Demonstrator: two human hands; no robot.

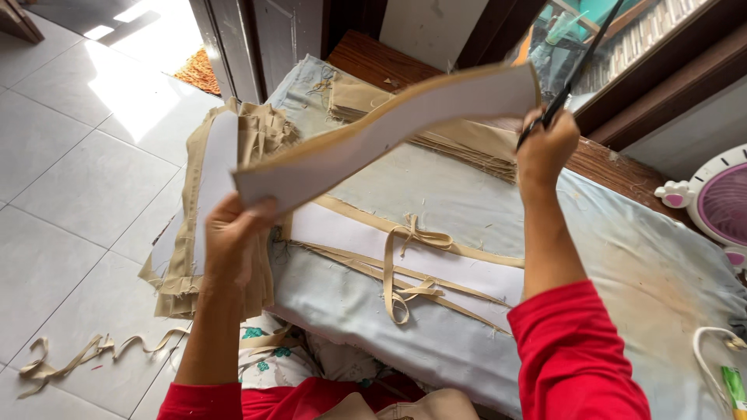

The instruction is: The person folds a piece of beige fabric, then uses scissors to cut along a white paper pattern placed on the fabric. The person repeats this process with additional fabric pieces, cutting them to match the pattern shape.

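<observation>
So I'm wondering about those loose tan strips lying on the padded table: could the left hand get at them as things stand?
Probably not freely: the left hand grips one end of the long white piece, though the tan strips lie uncovered just beside it.

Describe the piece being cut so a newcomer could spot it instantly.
Start at the pale blue padded table, then look above it. A long curved strip, white with a tan fabric edge, hangs between the left hand and the right hand, which holds black scissors. Unlike the flat pieces below, it is lifted in the air.
</observation>
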